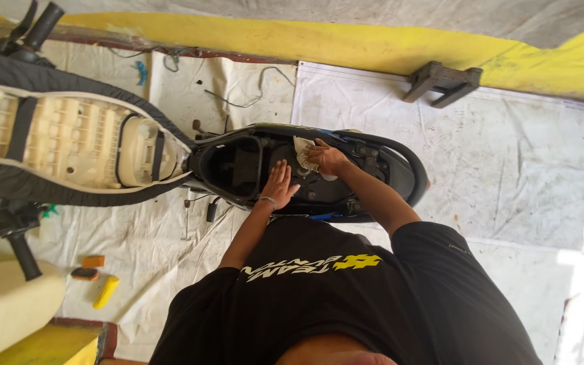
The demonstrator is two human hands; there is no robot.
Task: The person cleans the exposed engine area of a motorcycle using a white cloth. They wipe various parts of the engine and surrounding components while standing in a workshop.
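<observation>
A scooter stands below me with its seat point(69, 138) flipped up, showing the cream underside with a black cover edge. The black under-seat compartment point(234, 165) lies open. My right hand point(326, 157) holds a white rag point(302, 150) pressed against the rear part of the scooter body point(400, 169). My left hand point(280, 184) rests flat on the black body beside the compartment, fingers spread, a thin bracelet on the wrist.
White sheeting point(508, 155) covers the floor. A yellow wall base point(373, 40) runs along the far side, with a dark wooden stool point(443, 81) tipped against it. Small orange and yellow items point(106, 290) lie near a cream foam seat pad point(1, 307) at lower left.
</observation>
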